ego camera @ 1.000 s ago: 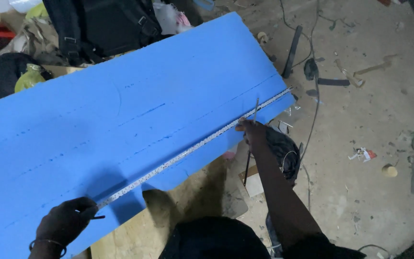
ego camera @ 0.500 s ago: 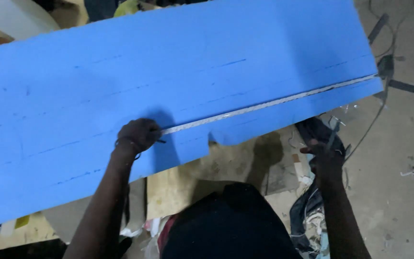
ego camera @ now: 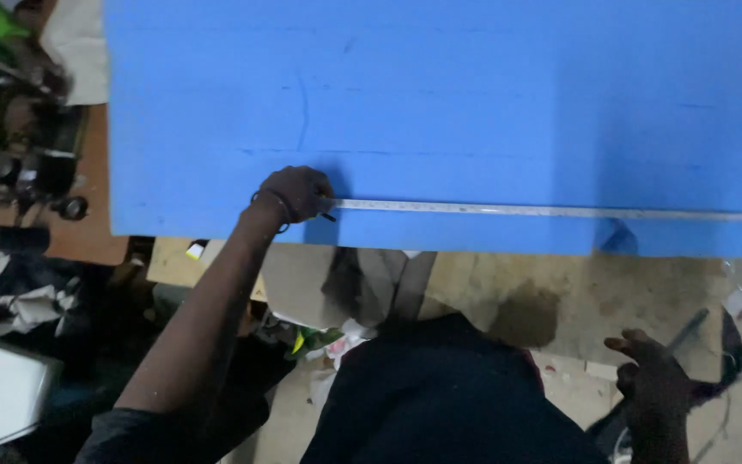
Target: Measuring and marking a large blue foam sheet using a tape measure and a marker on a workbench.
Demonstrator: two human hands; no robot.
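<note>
Stretching across most of the view is a large blue foam board (ego camera: 474, 103), flat and matte, with straight edges and a few thin dark lines running along its length. Its near edge has a small notch cut into it toward the right. Along that near edge lies a measuring tape (ego camera: 551, 210), a thin pale metal strip pulled out flat on the board and running off the board's right side.

At the left end of the tape sits the left hand (ego camera: 295, 192), knuckles up, fingers curled tight. The grip is closed on the end of the tape and presses it against the board; a small dark tip pokes out beside the fingers, too small to tell what it is. A thin band circles the wrist just behind.

Below the board, well apart from it, the right hand (ego camera: 653, 378) hangs over the floor with fingers loosely spread, the grip open and holding nothing. A dark strap or cable (ego camera: 689, 331) lies just beside it.

Under the board's near edge the concrete floor (ego camera: 491, 292) looks rough and stained, with scraps of paper (ego camera: 337, 339) scattered on it. Left of the board a brown table (ego camera: 88, 241) carries dark cylinder-shaped objects (ego camera: 15, 236), blurred. No containers can be made out clearly.
</note>
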